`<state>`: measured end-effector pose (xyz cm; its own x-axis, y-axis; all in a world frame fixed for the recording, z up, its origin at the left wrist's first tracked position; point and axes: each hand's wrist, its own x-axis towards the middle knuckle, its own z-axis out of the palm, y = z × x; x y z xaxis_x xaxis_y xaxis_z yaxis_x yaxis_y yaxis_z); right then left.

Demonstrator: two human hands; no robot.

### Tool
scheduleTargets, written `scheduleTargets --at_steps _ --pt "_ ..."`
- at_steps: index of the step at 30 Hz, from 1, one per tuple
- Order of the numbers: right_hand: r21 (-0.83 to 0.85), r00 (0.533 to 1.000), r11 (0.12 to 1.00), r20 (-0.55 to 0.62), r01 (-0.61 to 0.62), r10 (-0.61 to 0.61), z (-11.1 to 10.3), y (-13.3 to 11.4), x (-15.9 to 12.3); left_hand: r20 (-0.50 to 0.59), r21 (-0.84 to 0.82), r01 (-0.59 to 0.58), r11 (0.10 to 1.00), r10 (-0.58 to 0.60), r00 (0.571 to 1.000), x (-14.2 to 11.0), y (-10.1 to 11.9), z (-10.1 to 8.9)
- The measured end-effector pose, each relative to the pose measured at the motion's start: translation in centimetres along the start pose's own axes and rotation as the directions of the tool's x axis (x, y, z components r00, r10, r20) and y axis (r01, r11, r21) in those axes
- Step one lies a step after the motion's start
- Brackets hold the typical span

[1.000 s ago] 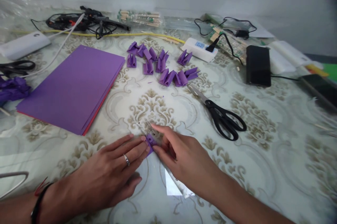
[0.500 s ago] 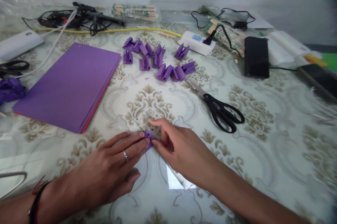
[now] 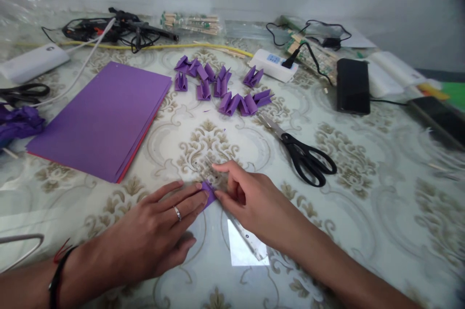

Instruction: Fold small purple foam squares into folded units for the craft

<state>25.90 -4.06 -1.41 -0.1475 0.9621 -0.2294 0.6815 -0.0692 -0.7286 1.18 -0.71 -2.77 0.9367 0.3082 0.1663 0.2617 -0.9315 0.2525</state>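
A small purple folded paper piece (image 3: 209,189) lies on the patterned table near the front, mostly covered by my fingers. My left hand (image 3: 160,231) lies flat on the table, its fingertips pressing the piece's left side. My right hand (image 3: 250,197) presses the piece from the right with forefinger and thumb, the other fingers curled. A clear ruler (image 3: 241,234) runs under my right hand. Beyond them sit several folded purple paper units (image 3: 225,87) in a cluster.
A stack of purple sheets (image 3: 101,117) lies at the left. Black scissors (image 3: 303,156) rest to the right of centre. A white power strip (image 3: 274,64), a black phone (image 3: 351,86), cables and a glue gun (image 3: 119,30) line the back. More scissors (image 3: 22,92) sit far left.
Both hands stay on the small purple piece; the fingertips shift slightly along its fold. The view has moved a little.
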Motion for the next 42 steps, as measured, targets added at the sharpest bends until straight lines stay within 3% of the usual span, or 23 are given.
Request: scheduleTargets --at_steps 6,11,15,18,22,23,25,34,42 --pt "-0.012 0.999 1.0 -0.02 -0.026 0.025 -0.5 0.3 0.0 0.001 0.002 0.006 1.0 -0.006 1.0 0.1 0.1 -0.2" --pt "-0.004 0.991 0.998 -0.112 -0.067 0.066 -1.2 1.6 0.5 -0.005 -0.02 0.013 1.0 -0.013 1.0 0.1 0.1 0.0" --pt "0.235 0.997 0.972 -0.073 -0.022 0.04 -1.4 1.7 0.6 -0.035 -0.12 0.0 0.993 -0.004 0.999 0.2 -0.4 0.1" --pt "0.477 0.999 0.878 0.008 -0.037 0.038 -1.1 1.0 0.1 -0.12 -0.258 -0.015 0.966 -0.017 0.993 0.2 -0.8 -0.2" --pt "0.609 0.997 0.791 0.075 -0.057 0.015 -0.4 0.0 -0.7 -0.177 -0.557 0.157 0.816 -0.301 0.937 0.3 -1.2 -1.1" --pt "0.618 0.996 0.784 0.085 -0.061 0.011 -0.2 -0.2 -0.8 -0.126 -0.626 0.235 0.744 -0.393 0.911 0.4 -1.2 -1.4" --pt "0.621 0.995 0.782 0.095 -0.064 0.006 0.2 -0.5 -0.9 -0.07 -0.725 0.281 0.629 -0.473 0.878 0.6 -1.3 -1.7" --pt "0.481 0.997 0.876 0.027 0.044 -0.065 1.3 -1.2 -1.5 0.065 -0.831 0.356 0.428 -0.561 0.825 1.1 -1.4 -1.3" --pt "0.375 0.984 0.91 -0.026 0.175 -0.178 1.6 -0.9 -2.0 0.148 -0.893 0.334 0.302 -0.504 0.851 1.0 -1.9 -1.6"
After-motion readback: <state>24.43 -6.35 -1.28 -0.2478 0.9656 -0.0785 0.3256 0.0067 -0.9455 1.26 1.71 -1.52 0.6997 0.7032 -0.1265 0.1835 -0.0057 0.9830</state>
